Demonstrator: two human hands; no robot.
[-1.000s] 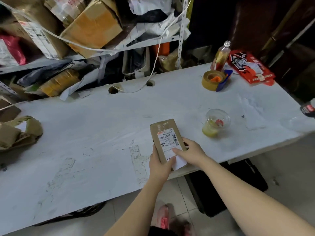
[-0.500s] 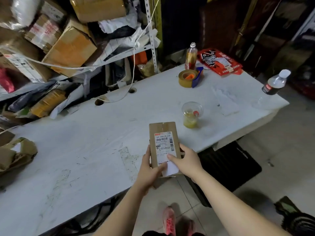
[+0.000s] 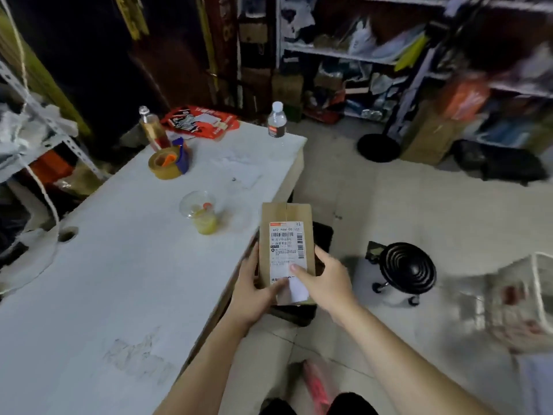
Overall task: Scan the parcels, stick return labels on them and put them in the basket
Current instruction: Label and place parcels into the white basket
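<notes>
**Two hands on one parcel**

Both grip the parcel, held face up just past the table edge, likely to press down the white label at its near end. Left hand cups the near-left corner, thumb on the label; right hand curls round the right side, thumb on top.

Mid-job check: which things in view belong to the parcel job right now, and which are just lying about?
In the job: parcel, gripped by left hand and right hand; white slip under the right thumb; wire basket at far right, blurred.
Lying about: tape roll, plastic cup, water bottle, amber bottle, red packet, black stool.
</notes>
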